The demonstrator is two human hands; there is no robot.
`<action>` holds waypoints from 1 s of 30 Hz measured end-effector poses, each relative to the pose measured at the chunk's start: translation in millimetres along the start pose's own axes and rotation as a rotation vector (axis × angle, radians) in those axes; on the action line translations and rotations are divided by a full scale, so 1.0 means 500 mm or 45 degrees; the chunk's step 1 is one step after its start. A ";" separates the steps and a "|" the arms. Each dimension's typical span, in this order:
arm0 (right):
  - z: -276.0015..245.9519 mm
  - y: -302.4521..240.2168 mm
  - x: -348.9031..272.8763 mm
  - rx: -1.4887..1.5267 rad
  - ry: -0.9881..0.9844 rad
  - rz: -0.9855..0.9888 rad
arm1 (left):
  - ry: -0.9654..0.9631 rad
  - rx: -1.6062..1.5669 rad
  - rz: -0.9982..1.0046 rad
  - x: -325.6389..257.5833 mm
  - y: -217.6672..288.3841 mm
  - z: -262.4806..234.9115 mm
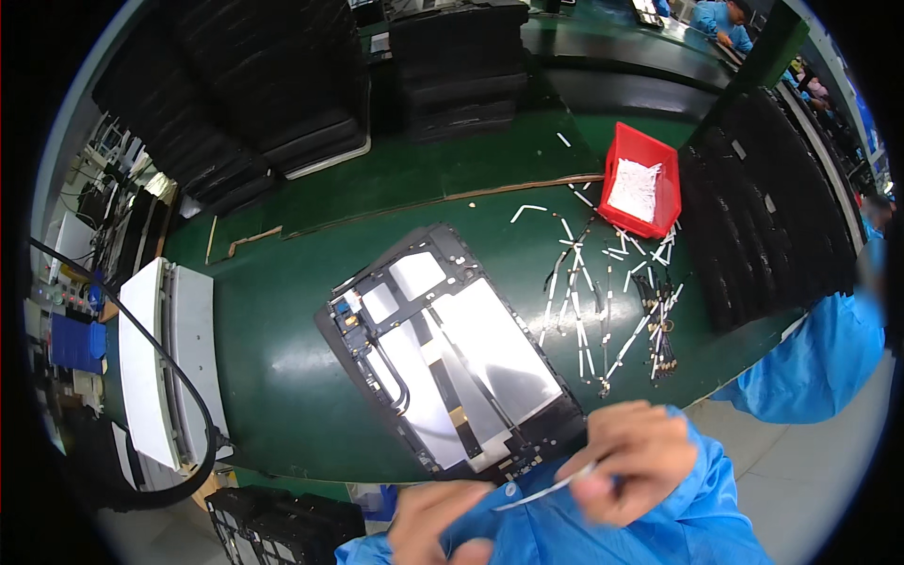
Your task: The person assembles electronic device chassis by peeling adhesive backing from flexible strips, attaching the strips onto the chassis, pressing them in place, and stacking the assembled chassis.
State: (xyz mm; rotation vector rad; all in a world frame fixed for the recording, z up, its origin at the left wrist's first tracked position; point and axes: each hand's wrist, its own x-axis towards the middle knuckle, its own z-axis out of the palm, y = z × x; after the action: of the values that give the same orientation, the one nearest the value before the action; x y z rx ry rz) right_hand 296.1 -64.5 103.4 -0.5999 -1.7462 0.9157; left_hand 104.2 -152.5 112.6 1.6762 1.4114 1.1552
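My right hand (pixel 636 460) is closed on a thin white strip (pixel 541 492), pinched between thumb and fingers at the table's near edge. The strip's free end points toward my left hand (pixel 438 523), whose blurred index finger and thumb are apart, with nothing clearly seen between them. Just beyond both hands lies an opened tablet-like device (pixel 499 353), set at a slant on the green table. Silver panels, a black flat ribbon down the middle and small circuit parts show inside its black frame. Its near corner is close to my right hand.
Thin black-and-white cables (pixel 576 311) and loose white strips lie right of the device. Behind them stands a red bin (pixel 650 212) of white pieces. Black tray stacks (pixel 767 207) stand right and at the back; a white lamp-like fixture (pixel 169 363) is left. A blue-sleeved person (pixel 800 372) is at right.
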 end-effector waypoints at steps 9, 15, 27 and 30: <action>0.043 -0.015 0.016 0.281 -0.613 0.268 | -0.252 -1.151 -0.875 -0.071 -0.035 0.006; 0.058 0.012 -0.034 0.633 -0.693 0.637 | -0.557 -1.635 -0.981 -0.048 -0.061 0.003; 0.090 0.039 -0.003 -0.041 -0.265 0.588 | 0.114 -0.357 -0.620 -0.095 -0.078 0.002; 0.095 0.050 -0.019 -0.088 -0.234 0.557 | 0.147 -0.424 -0.620 -0.105 -0.071 0.012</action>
State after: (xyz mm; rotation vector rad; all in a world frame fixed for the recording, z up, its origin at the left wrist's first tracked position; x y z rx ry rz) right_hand 254.1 -71.3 69.3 -0.9950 -1.8499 1.2459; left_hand 94.0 -196.0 67.6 0.9790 1.4908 1.1347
